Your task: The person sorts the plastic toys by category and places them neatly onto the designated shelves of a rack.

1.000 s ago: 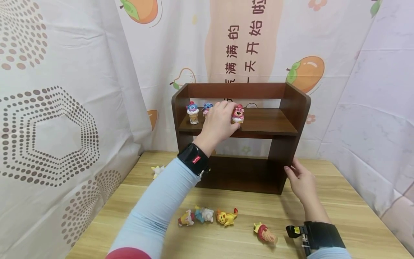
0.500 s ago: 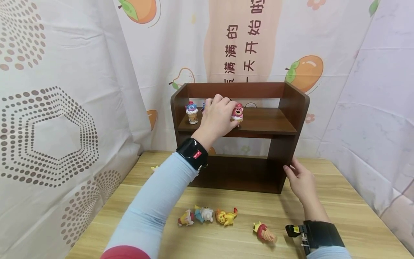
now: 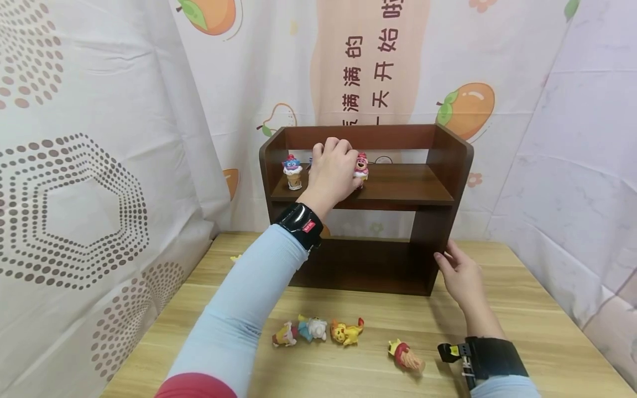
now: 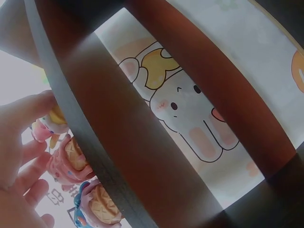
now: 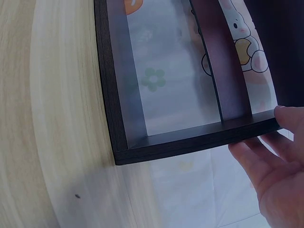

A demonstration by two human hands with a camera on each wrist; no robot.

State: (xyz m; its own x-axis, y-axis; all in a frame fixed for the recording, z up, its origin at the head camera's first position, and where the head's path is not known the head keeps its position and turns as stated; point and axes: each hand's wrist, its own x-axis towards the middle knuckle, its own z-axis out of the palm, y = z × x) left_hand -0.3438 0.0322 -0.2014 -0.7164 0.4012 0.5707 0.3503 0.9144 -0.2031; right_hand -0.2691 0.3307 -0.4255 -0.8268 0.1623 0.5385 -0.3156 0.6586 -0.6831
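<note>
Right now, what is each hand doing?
Left hand: fingers curled round the pink bear figure on the shelf.
Right hand: open, fingers against the shelf's side.

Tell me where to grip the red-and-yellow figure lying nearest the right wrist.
Take the red-and-yellow figure across its ribbed cone body, coming from above: it lies on its side on the table, long axis slanting, with bare wood on both flanks for fingertips.

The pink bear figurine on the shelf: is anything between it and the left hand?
No. The left hand is already at the pink bear figurine on the upper board of the shelf, fingers touching it, with nothing visible between them.
</note>
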